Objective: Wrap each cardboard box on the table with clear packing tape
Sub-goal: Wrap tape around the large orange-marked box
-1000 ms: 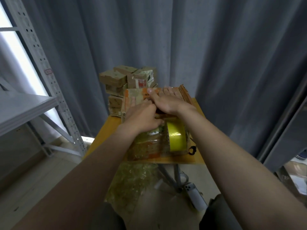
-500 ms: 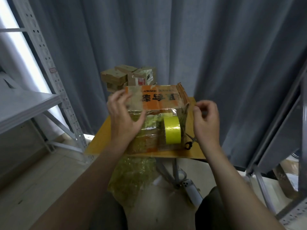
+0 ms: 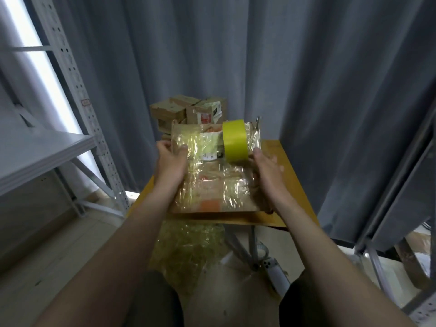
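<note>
A large cardboard box [image 3: 212, 185], covered in shiny clear tape, stands tilted toward me with its lower edge on the yellow-brown table [image 3: 290, 185]. A yellowish roll of packing tape [image 3: 234, 140] hangs on the box's upper right face. My left hand [image 3: 169, 161] grips the box's left edge, with the thumb on the front face. My right hand [image 3: 266, 166] lies against the box's right side just below the roll, its fingers loosely straight and slightly blurred. A stack of smaller cardboard boxes [image 3: 179, 109] sits behind it at the table's far end.
A grey metal shelf rack [image 3: 47, 149] stands at the left. Grey curtains [image 3: 330, 90] close off the back and right. A heap of crumpled clear tape [image 3: 188, 251] lies under the table's near edge beside the table legs.
The box has been tipped up toward me, so the tape roll now sits high on its face. Both hands moved from the top of the box to its sides.
</note>
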Demonstrator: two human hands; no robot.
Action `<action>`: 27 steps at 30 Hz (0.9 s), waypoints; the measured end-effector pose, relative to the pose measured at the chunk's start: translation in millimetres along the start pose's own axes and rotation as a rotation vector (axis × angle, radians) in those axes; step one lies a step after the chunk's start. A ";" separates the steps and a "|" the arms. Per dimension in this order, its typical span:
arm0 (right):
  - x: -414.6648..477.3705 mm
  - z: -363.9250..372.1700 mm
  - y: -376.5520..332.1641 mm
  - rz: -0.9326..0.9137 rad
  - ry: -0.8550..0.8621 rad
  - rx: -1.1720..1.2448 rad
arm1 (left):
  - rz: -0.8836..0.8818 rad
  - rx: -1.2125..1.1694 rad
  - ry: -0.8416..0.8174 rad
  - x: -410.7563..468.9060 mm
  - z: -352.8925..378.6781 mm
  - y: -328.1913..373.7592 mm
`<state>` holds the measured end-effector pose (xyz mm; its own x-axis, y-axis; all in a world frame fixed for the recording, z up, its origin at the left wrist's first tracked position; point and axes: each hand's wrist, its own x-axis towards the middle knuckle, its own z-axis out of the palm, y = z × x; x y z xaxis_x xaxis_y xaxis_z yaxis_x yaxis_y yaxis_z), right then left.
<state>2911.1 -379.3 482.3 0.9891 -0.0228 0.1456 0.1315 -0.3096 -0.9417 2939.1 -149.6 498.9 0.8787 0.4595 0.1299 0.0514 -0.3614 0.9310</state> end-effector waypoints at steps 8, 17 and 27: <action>88.7 20.8 8.3 0.043 0.007 -0.144 | -0.097 0.277 -0.378 35.8 -2.4 8.8; 118.7 34.8 19.5 0.138 0.003 -0.376 | 0.444 0.773 -0.740 10.8 25.2 -6.4; 89.5 30.3 -19.0 0.010 0.060 -0.206 | 0.592 0.944 -0.546 4.8 60.4 -31.4</action>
<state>2999.1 -346.7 504.0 0.9838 -0.0816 0.1598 0.0989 -0.4965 -0.8624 2970.3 -185.1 449.7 0.9541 -0.2895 0.0771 -0.2978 -0.9445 0.1387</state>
